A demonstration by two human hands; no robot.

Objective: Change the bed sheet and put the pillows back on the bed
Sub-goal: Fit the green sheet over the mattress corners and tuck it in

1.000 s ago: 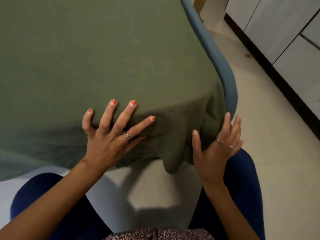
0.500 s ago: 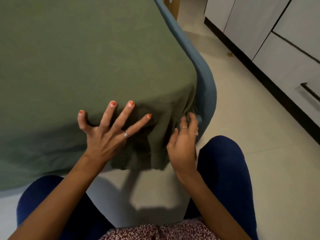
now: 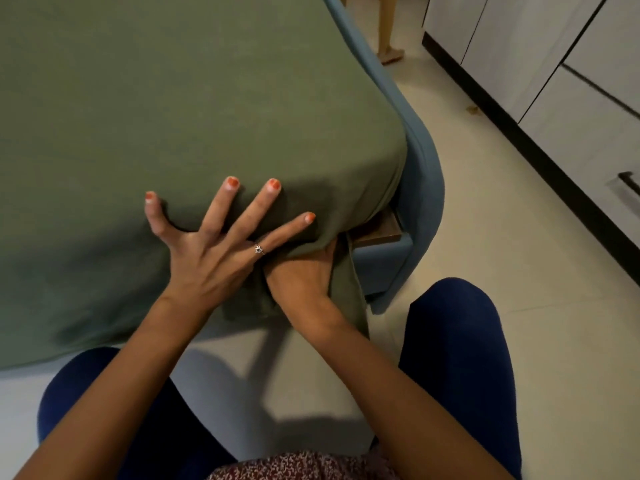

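Beige tiled floor (image 3: 485, 237) is running along the right, with white cabinets (image 3: 554, 64) lining the far right wall. One bed, one sheet, two hands are showing. Olive green bed sheet (image 3: 173, 98) is lying smooth over the top, bunching in folds at the near right corner beside the blue bed frame (image 3: 424, 188). Left hand (image 3: 214, 247) is pressing flat on the sheet edge, fingers spread wide and straight. Right hand (image 3: 301, 275) is reaching under the hanging fabric at the corner; its fingers are hidden, so their state cannot be told. Half a second ago the right hand was sitting outside the fabric; the left hand is staying put.
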